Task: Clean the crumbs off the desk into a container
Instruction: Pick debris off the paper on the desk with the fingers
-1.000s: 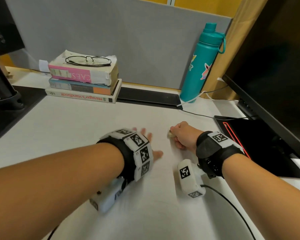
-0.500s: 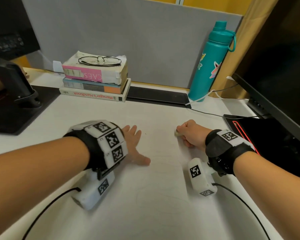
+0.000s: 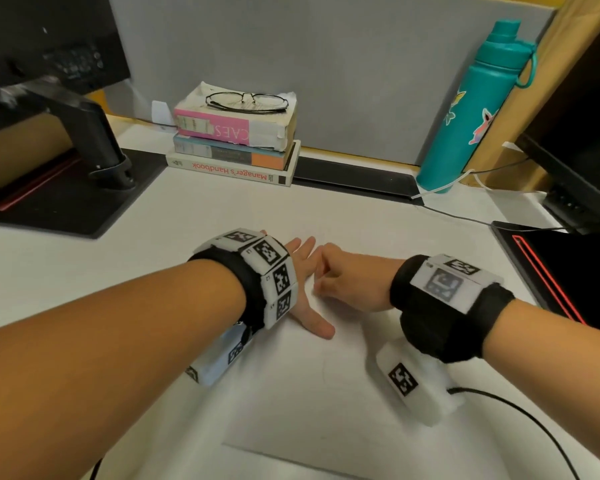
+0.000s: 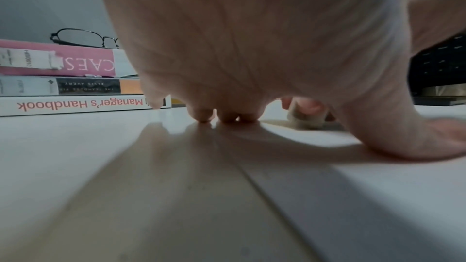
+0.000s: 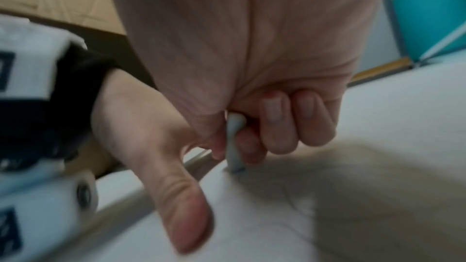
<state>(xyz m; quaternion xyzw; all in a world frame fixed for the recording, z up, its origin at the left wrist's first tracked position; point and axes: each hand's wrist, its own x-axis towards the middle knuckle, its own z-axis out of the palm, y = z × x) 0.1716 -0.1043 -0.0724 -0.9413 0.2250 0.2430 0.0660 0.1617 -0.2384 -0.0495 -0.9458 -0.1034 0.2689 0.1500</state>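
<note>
Smooth white counter [image 3: 326, 209], matte finish. Left hand [image 3: 302, 268] flat upon it, fingers [image 4: 228, 116] straight, tips touching. Right hand [image 3: 347, 282] just beside, fingers [image 5: 277, 125] clenched around small pale rectangular eraser-like block [image 5: 234, 142], its end touching the counter.

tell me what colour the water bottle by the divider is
Teal water bottle, seen best in the head view.

Desk [image 3: 326, 209] smooth, glossy white; bottle [image 3: 471, 109] matt teal; books [image 3: 236, 140] paper.
</note>
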